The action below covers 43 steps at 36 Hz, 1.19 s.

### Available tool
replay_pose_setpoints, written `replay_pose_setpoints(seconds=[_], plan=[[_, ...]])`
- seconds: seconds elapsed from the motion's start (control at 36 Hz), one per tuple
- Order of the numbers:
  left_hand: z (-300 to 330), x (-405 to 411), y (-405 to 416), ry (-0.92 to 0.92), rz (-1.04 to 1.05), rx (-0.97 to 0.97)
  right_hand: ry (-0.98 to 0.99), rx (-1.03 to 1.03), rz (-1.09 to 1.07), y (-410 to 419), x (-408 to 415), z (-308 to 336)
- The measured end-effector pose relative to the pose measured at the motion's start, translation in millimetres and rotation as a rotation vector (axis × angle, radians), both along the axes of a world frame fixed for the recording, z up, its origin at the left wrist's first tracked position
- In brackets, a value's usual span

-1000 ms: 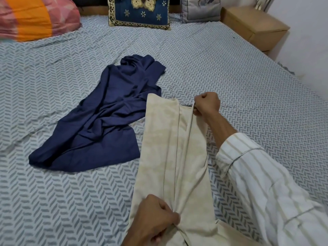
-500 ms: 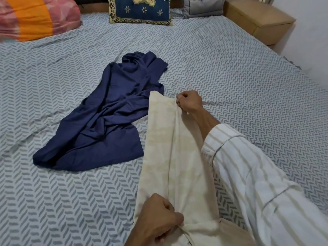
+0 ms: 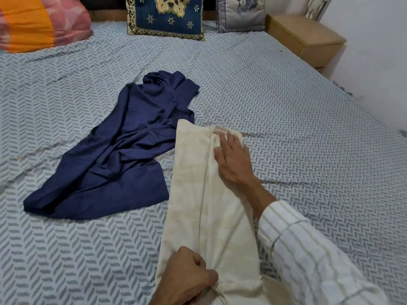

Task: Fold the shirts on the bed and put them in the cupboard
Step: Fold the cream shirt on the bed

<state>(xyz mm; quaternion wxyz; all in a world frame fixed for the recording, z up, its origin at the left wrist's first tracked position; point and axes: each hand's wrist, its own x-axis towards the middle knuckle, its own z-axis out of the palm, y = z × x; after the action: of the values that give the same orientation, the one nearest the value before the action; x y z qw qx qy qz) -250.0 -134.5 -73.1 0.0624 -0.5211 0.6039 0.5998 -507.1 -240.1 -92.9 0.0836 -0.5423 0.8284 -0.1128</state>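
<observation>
My right hand [image 3: 232, 160] lies flat, fingers straight, pressing the far end of the cream shirt [image 3: 198, 194], which is folded into a long strip on the bed [image 3: 308, 139]. My left hand [image 3: 187, 280] is fisted around the near end of the fold. The navy shirt [image 3: 123, 148] lies crumpled just beside it, their edges touching. Risk: if my left hand lets go before the crease is smoothed, the layers may spring open; dragging the strip sideways could snag the navy shirt. No cupboard is in view.
</observation>
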Motion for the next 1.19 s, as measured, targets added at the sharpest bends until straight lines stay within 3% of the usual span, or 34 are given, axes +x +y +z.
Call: replay_pose_setpoints(seconds=[0.14, 0.28, 0.47, 0.61, 0.78, 0.97, 1.08, 1.19], plan=[[-2.6, -1.2, -0.1, -0.013, 0.030, -0.013, -0.026, -0.020, -0.028, -8.3, -13.8, 2.8], [7.1, -1.6, 1.7, -0.046, 0.051, -0.052, -0.314, -0.024, -0.180, -62.0, -29.2, 40.2], [14.7, -2.4, 3.8, -0.118, 0.091, -0.078, -0.649, -0.012, -0.047, -93.3, -40.3, 60.5], [11.9, -1.1, 0.8, -0.091, 0.066, -0.016, -0.515, 0.104, 0.009, -103.0, -44.6, 65.2], [9.4, -0.7, -2.3, -0.071, 0.034, 0.011, -0.336, 0.038, -0.116, -120.6, -42.9, 36.2], [2.0, 1.2, -5.5, -0.069, 0.009, 0.027, -0.258, -0.134, -0.062, -101.7, -38.0, 36.2], [7.3, 2.9, -3.9, -0.006, -0.022, 0.070, -0.113, -0.316, 0.031, -17.7, -10.9, 38.1], [7.1, 4.9, 2.3, 0.018, -0.014, 0.058, -0.113, -0.258, 0.065, 113.7, 29.3, 32.7]])
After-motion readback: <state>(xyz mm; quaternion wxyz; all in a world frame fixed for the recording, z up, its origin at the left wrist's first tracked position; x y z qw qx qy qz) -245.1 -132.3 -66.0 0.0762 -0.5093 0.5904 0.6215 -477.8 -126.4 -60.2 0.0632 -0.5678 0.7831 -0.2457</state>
